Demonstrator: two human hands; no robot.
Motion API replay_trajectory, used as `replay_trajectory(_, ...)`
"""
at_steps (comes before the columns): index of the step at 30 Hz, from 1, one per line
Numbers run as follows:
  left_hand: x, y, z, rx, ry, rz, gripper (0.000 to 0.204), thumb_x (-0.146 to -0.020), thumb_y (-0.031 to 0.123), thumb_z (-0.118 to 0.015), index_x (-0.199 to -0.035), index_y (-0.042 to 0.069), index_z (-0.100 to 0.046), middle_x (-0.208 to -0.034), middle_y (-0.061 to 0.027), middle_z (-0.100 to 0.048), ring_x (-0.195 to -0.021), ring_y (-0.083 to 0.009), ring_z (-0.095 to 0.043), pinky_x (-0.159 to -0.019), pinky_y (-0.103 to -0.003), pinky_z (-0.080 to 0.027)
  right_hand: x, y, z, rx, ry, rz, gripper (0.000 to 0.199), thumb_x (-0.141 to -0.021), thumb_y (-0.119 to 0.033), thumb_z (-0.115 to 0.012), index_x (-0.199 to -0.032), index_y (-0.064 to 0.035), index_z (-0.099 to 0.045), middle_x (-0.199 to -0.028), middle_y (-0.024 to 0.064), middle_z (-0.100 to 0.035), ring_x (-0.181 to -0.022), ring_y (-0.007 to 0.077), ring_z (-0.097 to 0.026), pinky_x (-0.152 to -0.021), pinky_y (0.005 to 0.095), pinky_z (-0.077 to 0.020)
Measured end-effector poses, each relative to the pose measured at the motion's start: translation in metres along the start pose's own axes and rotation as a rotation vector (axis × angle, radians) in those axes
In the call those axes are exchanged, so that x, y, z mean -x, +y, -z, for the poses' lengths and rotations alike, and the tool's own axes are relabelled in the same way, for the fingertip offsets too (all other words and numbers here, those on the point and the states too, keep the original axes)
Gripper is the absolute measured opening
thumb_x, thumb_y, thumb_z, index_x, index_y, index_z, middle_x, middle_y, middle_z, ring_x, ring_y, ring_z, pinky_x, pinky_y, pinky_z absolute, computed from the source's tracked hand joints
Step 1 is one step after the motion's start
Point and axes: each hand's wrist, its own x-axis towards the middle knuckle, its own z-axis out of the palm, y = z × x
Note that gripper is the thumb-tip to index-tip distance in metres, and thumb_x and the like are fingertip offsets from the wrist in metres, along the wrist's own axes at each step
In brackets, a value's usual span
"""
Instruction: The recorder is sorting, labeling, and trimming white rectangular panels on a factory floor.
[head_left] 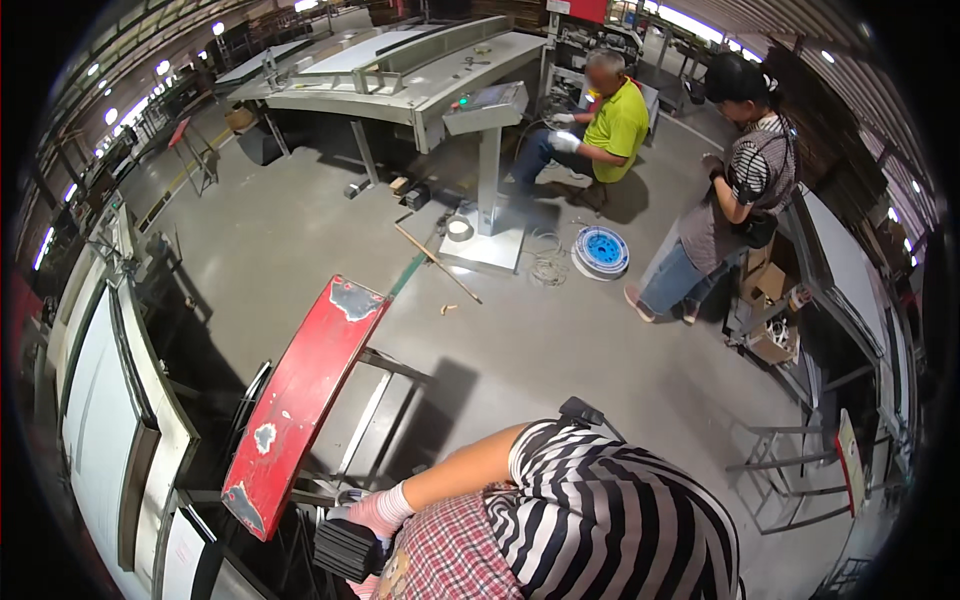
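The black ribbed bundle (pixel 343 547) sits in the right hand (pixel 380 513), gloved fingers wrapped around it; the left hand (pixel 366 587) peeks out below, its grip I can't tell. Just beyond the hands stands a red bench (pixel 305 400), paint worn in patches; well past it, a blue reel (pixel 602 250) lies on grey floor (pixel 560 350).

A long metal desk (pixel 505 58), a control box (pixel 485 108) on a post (pixel 489 180) and ceiling lights (pixel 163 68) show this is a factory.
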Motion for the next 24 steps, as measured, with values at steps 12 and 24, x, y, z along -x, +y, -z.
replay_trajectory(12,-0.021,-0.002,-0.018,-0.007,-0.091,0.031,0.117,-0.055,0.018,-0.091,-0.150,-0.001,-0.025,-0.145,-0.0210,-0.041,-0.136,-0.0304,-0.040,-0.112,-0.040,-0.035,0.027,-0.021,-0.003,0.680,-0.073,0.439,0.048,-0.087,-0.058,-0.054,-0.122,-0.0272,-0.061,-0.129,-0.0003,-0.061,-0.126,0.0252,-0.048,-0.102,0.0516,-0.0349)
replay_trajectory(24,-0.037,-0.005,-0.029,-0.005,-0.129,0.052,0.119,-0.053,0.021,-0.093,-0.149,-0.003,-0.027,-0.142,-0.0213,-0.044,-0.133,-0.0312,-0.043,-0.111,-0.040,-0.037,0.073,-0.080,-0.062,1.388,0.522,0.202,0.118,-0.039,-0.044,-0.096,-0.136,-0.0062,-0.040,-0.132,0.0196,-0.054,-0.122,0.0357,-0.053,-0.104,0.0392,-0.0434)
